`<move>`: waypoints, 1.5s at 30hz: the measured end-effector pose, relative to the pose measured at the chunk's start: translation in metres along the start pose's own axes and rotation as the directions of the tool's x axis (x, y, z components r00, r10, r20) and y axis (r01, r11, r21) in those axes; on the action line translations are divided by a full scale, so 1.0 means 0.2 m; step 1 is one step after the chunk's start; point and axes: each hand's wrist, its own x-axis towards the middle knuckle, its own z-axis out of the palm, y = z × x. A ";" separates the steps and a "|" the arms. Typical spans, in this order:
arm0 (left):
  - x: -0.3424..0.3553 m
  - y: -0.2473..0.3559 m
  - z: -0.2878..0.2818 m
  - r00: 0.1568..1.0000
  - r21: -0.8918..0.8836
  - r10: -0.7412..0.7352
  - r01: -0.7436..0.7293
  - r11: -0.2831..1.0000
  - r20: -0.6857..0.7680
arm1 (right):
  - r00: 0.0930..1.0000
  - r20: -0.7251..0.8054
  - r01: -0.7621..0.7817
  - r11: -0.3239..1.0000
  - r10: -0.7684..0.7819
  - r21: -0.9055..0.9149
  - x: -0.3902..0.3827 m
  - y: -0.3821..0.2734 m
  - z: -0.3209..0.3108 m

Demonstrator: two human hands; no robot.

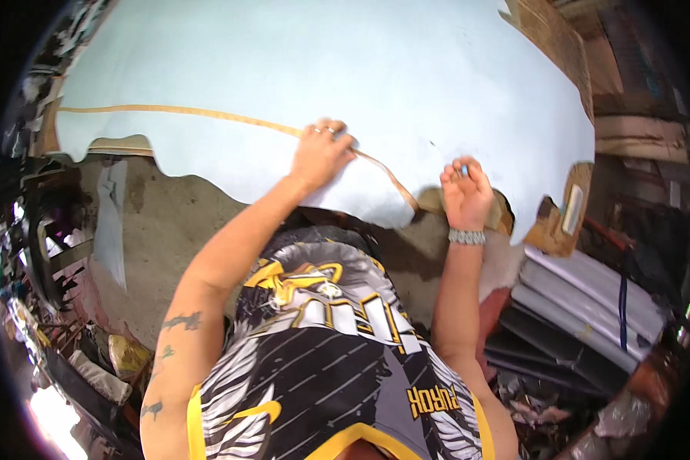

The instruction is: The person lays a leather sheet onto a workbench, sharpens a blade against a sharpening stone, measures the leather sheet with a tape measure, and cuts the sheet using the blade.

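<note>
A large pale blue sheet [299,69] lies spread over a table and hangs past its near edge. A long tan strip [207,114] runs across the sheet from the far left and curves down to its near edge. My left hand [320,152] presses flat on the strip and the sheet, fingers together, a ring on one finger. My right hand [466,192], with a beaded bracelet at the wrist, is at the sheet's near edge, fingers curled around a small light blue thing that I cannot make out. My patterned jersey fills the bottom middle.
Rolls of grey and white material [583,307] are stacked at the lower right. Brown cardboard [563,215] pokes out under the sheet's right edge. Wooden planks [636,130] stand at the right. Clutter and scraps [92,360] crowd the floor at the lower left.
</note>
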 end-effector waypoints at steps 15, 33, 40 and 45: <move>0.51 -0.30 -0.50 0.660 -0.587 0.321 0.226 0.777 0.679 | 0.863 0.296 -0.013 0.602 0.411 -0.798 0.09 0.42 0.66; 0.62 -3.60 -1.93 0.705 -0.411 -0.254 0.625 0.664 0.662 | 0.975 -0.040 -0.158 -0.560 -0.217 -0.813 1.11 -0.18 0.62; 0.97 -4.52 -2.18 0.698 -0.148 -0.603 0.692 0.707 0.385 | 0.939 -0.158 -0.321 -0.620 -0.305 -0.715 1.69 -0.18 0.92; 1.10 -4.88 -2.10 0.720 -0.020 -0.671 0.684 0.729 0.177 | 0.984 -0.077 -0.160 -0.622 -0.159 -0.767 2.07 -0.03 0.99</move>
